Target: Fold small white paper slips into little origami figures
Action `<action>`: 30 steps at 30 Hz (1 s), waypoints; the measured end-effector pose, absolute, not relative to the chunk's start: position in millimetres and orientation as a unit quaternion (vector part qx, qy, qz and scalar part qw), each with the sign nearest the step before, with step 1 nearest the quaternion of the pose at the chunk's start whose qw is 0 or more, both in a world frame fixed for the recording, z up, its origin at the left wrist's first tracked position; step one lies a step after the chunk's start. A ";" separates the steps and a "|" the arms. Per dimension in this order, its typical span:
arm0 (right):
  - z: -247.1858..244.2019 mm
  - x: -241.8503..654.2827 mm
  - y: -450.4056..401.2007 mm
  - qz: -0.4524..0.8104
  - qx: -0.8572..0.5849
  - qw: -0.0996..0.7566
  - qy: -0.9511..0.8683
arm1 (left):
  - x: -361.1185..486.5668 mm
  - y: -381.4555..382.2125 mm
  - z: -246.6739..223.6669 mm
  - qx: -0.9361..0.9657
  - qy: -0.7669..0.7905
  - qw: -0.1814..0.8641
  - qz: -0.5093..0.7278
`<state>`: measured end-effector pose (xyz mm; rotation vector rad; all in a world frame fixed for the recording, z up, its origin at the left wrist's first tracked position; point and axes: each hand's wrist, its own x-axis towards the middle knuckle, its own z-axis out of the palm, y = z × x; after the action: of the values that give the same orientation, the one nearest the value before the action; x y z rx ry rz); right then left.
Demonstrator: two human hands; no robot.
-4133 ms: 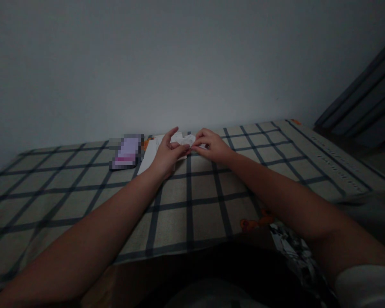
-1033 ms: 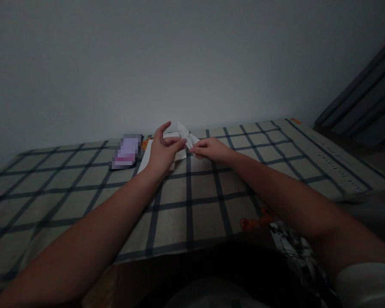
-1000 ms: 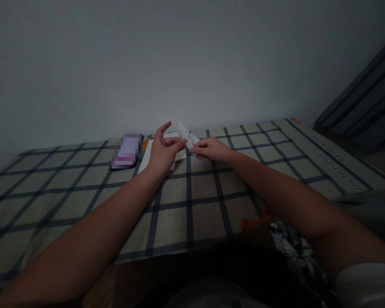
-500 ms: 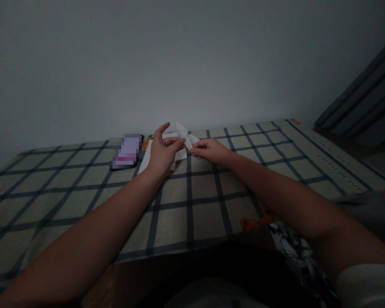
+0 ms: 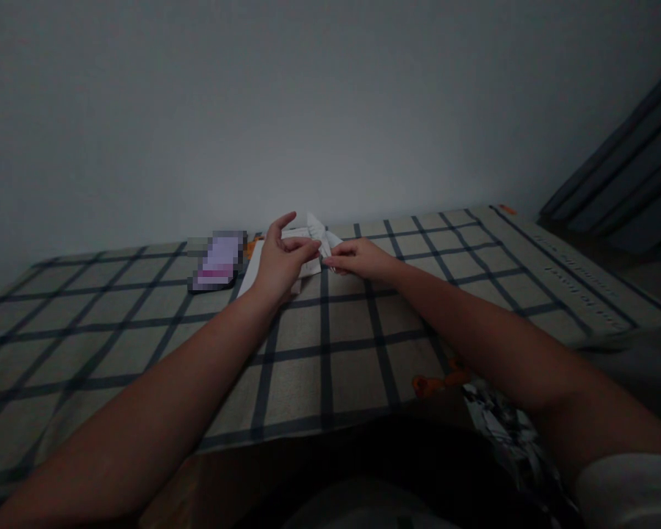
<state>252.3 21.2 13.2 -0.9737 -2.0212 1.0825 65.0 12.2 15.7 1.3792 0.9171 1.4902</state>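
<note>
Between my two hands, above the far part of the table, is a small piece of folded white paper with creases and a pointed top. My left hand pinches its left side between thumb and fingers, with the index finger raised. Pinched at its lower right is my right hand, fingers curled together. Under and behind my left hand lie white paper sheets, partly covered by that hand.
A phone with a blurred, purplish screen lies left of the papers. The checked tablecloth covers the table, which meets a plain wall. A dark curtain hangs at the right.
The folded paper has shifted slightly right and its top has turned a little. Both hands keep their pinch and have barely moved.
</note>
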 end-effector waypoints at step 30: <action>16.3 249.1 15.8 0.486 -0.280 0.330 -0.759 | 53.4 2.6 22.2 0.775 0.363 0.344 0.386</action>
<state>249.1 15.8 16.3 -0.7321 -1.9858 1.2725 53.4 2.6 22.2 2.0131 0.9439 1.0025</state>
